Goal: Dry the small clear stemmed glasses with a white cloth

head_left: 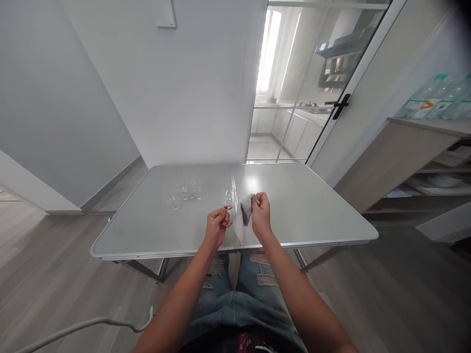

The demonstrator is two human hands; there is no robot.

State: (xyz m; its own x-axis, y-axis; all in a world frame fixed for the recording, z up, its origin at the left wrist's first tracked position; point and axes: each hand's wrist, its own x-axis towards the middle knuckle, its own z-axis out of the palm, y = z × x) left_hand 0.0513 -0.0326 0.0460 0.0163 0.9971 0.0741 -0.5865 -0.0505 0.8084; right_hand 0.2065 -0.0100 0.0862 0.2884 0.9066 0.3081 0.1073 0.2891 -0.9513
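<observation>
My left hand (pixel 217 226) pinches the stem of a small clear stemmed glass (pixel 228 198), holding it upright above the near edge of the grey folding table (pixel 312 206). My right hand (pixel 260 215) grips a grey-white cloth (pixel 243 215) that hangs down just right of the glass. Glass and cloth are close together; whether they touch I cannot tell.
Several more small clear glasses (pixel 184 192) stand on the table's left half. A glass door with a black handle (pixel 340 106) is behind the table. A wooden shelf unit (pixel 415 157) carrying packaged bottles (pixel 437 103) stands at the right. A white cable (pixel 81 326) lies on the floor.
</observation>
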